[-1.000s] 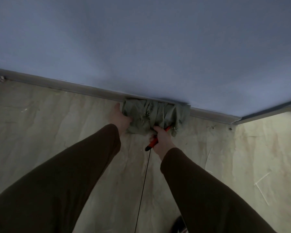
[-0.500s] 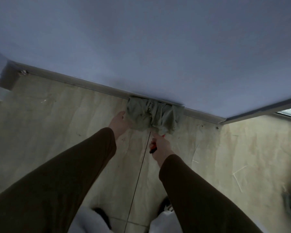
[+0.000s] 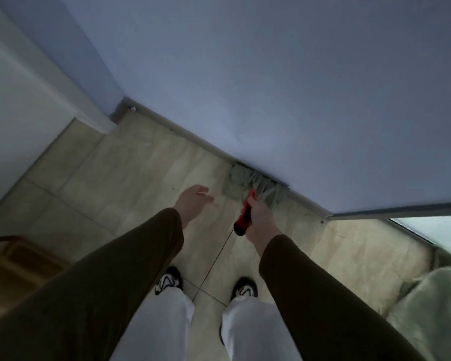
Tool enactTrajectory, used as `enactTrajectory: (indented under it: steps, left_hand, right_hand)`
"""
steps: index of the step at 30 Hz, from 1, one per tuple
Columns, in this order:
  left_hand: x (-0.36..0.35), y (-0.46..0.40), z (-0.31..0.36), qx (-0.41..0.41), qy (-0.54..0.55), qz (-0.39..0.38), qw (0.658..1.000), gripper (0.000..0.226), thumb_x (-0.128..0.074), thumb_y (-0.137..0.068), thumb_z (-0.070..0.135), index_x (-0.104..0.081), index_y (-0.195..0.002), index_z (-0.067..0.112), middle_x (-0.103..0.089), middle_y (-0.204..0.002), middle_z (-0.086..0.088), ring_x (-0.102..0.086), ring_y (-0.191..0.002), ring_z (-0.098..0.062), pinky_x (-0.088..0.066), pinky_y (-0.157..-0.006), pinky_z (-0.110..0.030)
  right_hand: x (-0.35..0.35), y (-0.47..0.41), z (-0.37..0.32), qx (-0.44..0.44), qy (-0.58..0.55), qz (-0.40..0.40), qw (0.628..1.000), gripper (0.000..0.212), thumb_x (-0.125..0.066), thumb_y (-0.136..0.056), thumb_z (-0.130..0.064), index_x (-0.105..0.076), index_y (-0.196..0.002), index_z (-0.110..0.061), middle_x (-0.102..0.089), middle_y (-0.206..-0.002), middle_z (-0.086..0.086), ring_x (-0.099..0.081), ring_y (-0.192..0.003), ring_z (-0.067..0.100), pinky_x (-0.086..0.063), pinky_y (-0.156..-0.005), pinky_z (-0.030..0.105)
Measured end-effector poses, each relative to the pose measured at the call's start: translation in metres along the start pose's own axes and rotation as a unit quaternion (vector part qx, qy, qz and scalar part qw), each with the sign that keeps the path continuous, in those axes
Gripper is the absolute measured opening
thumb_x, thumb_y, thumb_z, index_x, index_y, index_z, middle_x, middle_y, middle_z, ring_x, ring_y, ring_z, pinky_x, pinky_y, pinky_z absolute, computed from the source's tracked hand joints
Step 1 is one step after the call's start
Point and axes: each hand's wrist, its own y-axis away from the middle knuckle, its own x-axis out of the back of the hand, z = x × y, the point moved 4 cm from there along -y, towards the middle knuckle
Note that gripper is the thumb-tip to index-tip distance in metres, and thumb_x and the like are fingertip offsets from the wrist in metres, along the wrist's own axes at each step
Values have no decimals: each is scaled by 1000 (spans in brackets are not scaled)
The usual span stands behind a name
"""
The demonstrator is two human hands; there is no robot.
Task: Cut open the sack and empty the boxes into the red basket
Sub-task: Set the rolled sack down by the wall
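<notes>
The left hand has let go of the sack, fingers now loose; the right hand grips the red cutter. Sack lies at the floor's wall edge, seemingly ready for emptying.

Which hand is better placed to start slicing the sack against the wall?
Right. The right hand already grips the red-handled cutter, whose tip reaches the grey-green sack at the baseboard. The left hand is open, empty and apart from the sack, better suited to steadying it.
</notes>
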Motion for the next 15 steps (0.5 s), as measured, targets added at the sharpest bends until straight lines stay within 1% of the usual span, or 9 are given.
enactTrajectory:
  steps: [2,3,5,6,8,10,13,15]
  left_hand:
    - [18,41,4,0,23,17,1000,43,-66,-101,18,-56,-143,10,-60,-134,-11,-58,-117,-26,-48,-95,-33]
    - [26,62,6,-1,35,28,999,42,-65,-101,19,-57,-142,11,-60,-135,-11,-59,-121,-27,-50,-99,-35]
    - [40,104,6,-2,62,48,997,40,-65,-102,22,-58,-140,13,-61,-135,-9,-60,-125,-27,-50,-107,-39]
    - [45,124,5,-1,76,59,995,39,-65,-102,23,-59,-139,14,-62,-134,-9,-60,-125,-27,-50,-108,-40]
    - [55,166,0,2,106,83,991,37,-64,-102,23,-59,-138,14,-63,-133,-8,-61,-121,-25,-51,-107,-39]
    - [62,208,-9,7,142,114,983,36,-63,-103,22,-60,-138,13,-64,-129,-8,-62,-116,-23,-52,-103,-36]
    - [69,267,-28,21,207,162,964,32,-61,-104,20,-60,-135,12,-64,-123,-7,-63,-116,-25,-52,-99,-34]
    - [71,304,-45,31,244,190,950,29,-61,-104,19,-60,-133,11,-64,-120,-5,-63,-116,-24,-52,-97,-33]
  right_hand:
    - [-13,36,-6,14,54,-37,998,30,-64,-102,-22,-63,-131,-14,-64,-91,3,-56,-76,16,-50,-86,35]
    - [-19,54,-9,21,77,-55,995,31,-65,-102,-24,-63,-131,-15,-65,-95,3,-58,-81,18,-51,-90,37]
    - [-28,91,-14,43,133,-90,986,22,-62,-104,-24,-60,-126,-21,-67,-104,4,-61,-95,23,-52,-101,40]
    - [-32,109,-15,59,162,-105,979,21,-60,-105,-24,-59,-126,-23,-68,-107,4,-63,-101,25,-51,-104,42]
    - [-38,145,-15,82,224,-130,962,22,-58,-106,-24,-59,-127,-21,-69,-111,4,-64,-107,24,-50,-106,44]
    - [-42,180,-9,91,273,-163,944,19,-57,-106,-24,-59,-124,-20,-68,-111,4,-63,-104,22,-49,-103,42]
    - [-45,227,7,102,306,-209,923,20,-58,-106,-21,-63,-123,-14,-68,-105,6,-59,-88,19,-50,-91,37]
    - [-47,255,20,110,332,-234,907,21,-58,-106,-20,-64,-124,-11,-67,-103,8,-58,-84,19,-51,-86,35]
